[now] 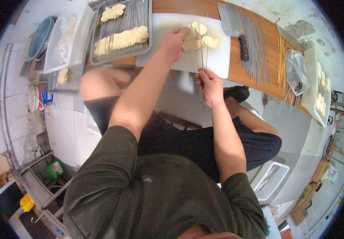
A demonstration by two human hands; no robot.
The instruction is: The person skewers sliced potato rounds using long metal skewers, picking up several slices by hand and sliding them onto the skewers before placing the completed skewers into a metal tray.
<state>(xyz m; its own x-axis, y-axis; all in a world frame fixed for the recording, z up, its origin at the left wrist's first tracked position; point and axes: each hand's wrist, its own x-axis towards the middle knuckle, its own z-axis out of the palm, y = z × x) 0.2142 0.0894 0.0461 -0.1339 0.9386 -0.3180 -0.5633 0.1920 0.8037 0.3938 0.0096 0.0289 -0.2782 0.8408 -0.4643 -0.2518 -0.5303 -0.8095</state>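
Above the white cutting board (pixel 168 24), my left hand (pixel 174 43) pinches pale yellow round slices (pixel 190 45) that look like potato. My right hand (pixel 211 85) is closed around a few thin metal skewers (pixel 207 44), whose long ends point away from me over the board. The skewers pass beside the slices in my left hand; whether they pierce them I cannot tell. More pale slices (pixel 210 42) lie on the board just beyond and to the right.
Left of the board, a metal tray (pixel 121 59) holds rows of slices on skewers. To the right lie a cleaver (pixel 229 20), many loose metal skewers (pixel 255 51), bamboo sticks (pixel 281 59) and a plastic bag (pixel 296 71). White tubs (pixel 70 36) stand at both sides.
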